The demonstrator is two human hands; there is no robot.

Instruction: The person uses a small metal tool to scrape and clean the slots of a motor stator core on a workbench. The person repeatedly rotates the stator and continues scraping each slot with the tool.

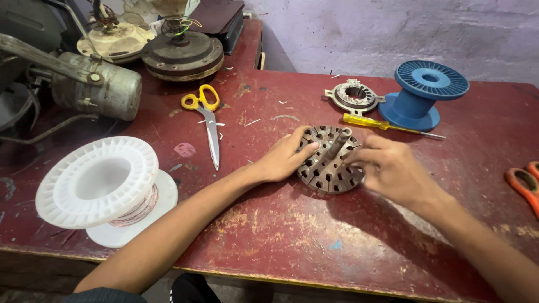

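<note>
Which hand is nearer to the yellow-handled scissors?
Left. The left hand rests on the slotted metal core, just right of the scissors; the right hand lies beyond the core.

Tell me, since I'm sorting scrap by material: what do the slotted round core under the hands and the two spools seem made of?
The slotted core looks like bare steel: dull grey-brown, rusty patches, with a metal shaft. The white spool and blue spool look like moulded plastic: even colour, fine ribbed flanges, slight sheen. The white spool's thin reddish winding is probably copper wire.
</note>
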